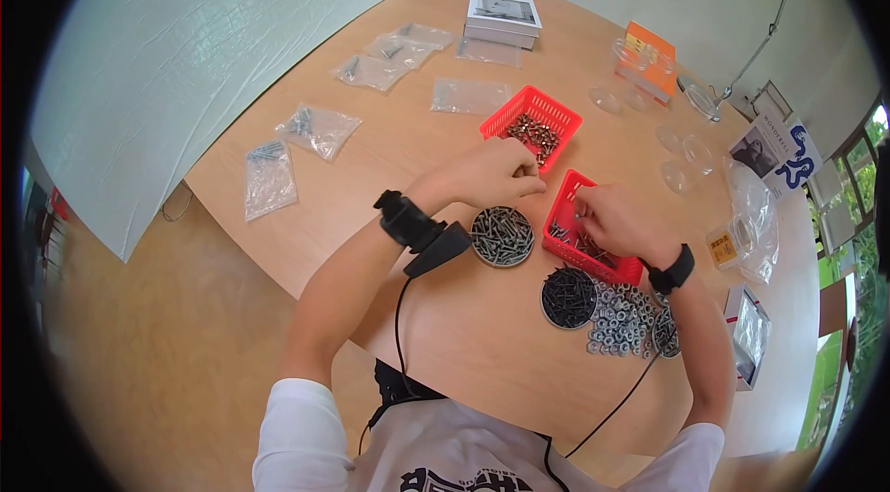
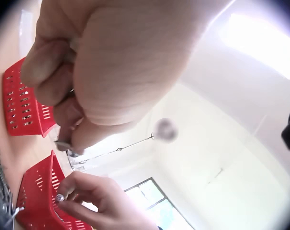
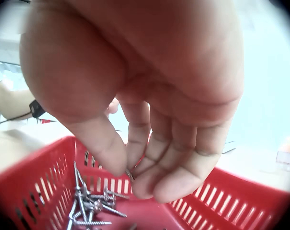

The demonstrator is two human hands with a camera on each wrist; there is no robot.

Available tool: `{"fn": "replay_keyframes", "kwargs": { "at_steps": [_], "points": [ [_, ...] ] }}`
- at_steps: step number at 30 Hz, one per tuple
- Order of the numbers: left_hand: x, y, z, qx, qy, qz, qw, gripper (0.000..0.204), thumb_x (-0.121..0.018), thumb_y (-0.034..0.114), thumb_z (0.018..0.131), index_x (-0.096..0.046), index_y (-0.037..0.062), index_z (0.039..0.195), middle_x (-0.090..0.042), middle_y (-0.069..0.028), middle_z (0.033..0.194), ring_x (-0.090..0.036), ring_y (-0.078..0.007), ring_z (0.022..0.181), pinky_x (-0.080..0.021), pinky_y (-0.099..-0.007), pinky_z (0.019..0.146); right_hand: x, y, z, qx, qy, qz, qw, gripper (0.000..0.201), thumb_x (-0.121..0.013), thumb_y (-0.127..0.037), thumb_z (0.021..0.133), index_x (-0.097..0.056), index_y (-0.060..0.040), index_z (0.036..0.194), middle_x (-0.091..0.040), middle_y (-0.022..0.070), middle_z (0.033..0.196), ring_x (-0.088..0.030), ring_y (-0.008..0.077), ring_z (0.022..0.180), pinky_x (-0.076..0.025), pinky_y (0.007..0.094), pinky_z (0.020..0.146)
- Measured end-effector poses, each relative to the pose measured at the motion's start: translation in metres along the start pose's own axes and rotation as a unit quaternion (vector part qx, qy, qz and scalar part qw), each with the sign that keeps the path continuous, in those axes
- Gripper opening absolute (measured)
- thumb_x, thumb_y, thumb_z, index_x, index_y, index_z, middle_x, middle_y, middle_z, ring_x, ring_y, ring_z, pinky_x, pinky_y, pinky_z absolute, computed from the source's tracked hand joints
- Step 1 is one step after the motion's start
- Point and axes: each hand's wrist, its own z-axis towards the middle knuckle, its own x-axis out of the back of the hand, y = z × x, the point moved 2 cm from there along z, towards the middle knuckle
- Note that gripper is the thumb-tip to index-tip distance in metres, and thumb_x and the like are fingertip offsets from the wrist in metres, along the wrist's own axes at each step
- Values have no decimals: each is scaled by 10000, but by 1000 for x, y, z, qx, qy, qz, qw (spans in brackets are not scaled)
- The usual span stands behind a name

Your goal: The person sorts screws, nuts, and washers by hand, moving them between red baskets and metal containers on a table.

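My left hand (image 1: pixel 487 172) hovers beside the far red basket (image 1: pixel 567 126) of brass-coloured pieces; in the left wrist view its curled fingers (image 2: pixel 56 103) pinch a small metal piece (image 2: pixel 63 144), its exact shape unclear. My right hand (image 1: pixel 616 221) is over the near red basket (image 1: pixel 559 204), with thumb and fingertips together. Between them the right wrist view shows a bit of metal (image 3: pixel 129 175), which appears as a round screw head (image 2: pixel 60 197) in the left wrist view. Silver screws (image 3: pixel 90 206) lie below in that basket.
Dishes of silver screws (image 1: pixel 502 237) and black screws (image 1: pixel 568 297) stand near me, beside loose nuts (image 1: pixel 619 320). Plastic bags (image 1: pixel 320 130), a white box (image 1: pixel 502 17), an orange book (image 1: pixel 646 61) and clear round dishes (image 1: pixel 695 153) lie farther out. Cables hang from both wrists.
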Motion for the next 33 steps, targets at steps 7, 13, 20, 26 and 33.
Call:
{"fn": "replay_keyframes", "kwargs": {
  "at_steps": [7, 13, 20, 26, 33],
  "points": [
    [-24, -26, -43, 124, 73, -467, 872, 256, -513, 298, 1075, -556, 81, 947, -350, 82, 685, -298, -35, 566, -259, -222, 486, 19, -63, -1, 77, 7, 59, 995, 87, -638, -72, 859, -636, -11, 921, -626, 156, 865, -631, 344, 854, -510, 449, 764],
    [-33, -34, -50, 120, 94, -550, 821, 256, -503, 312, 1081, -543, 91, 960, -309, 89, 665, -273, -27, 558, -236, -217, 482, -11, -91, 1, 88, 24, 40, 995, 75, -664, -41, 802, -668, -3, 867, -578, 133, 867, -624, 319, 855, -512, 442, 747],
    [-32, -39, -51, 93, 114, -562, 814, 243, -498, 298, 1083, -544, 90, 965, -301, 90, 649, -269, -26, 546, -236, -217, 481, -29, -95, 4, 131, 29, -97, 986, 65, -634, -55, 794, -652, -38, 854, -570, 92, 861, -596, 266, 858, -483, 391, 748],
    [-30, -42, -51, 79, 147, -574, 801, 225, -496, 269, 1083, -548, 90, 956, -306, 87, 637, -254, -32, 531, -220, -229, 474, -38, -102, 0, 150, 45, -168, 973, 46, -631, -82, 797, -626, -74, 842, -574, 67, 855, -575, 225, 892, -452, 357, 772],
    [-29, -43, -52, 75, 157, -574, 800, 222, -506, 261, 1078, -560, 88, 951, -316, 86, 637, -261, -31, 535, -213, -227, 472, -49, -103, 2, 145, 54, -184, 971, 86, -650, -69, 780, -628, -83, 862, -571, 52, 822, -555, 230, 863, -432, 357, 760]
  ]
}}
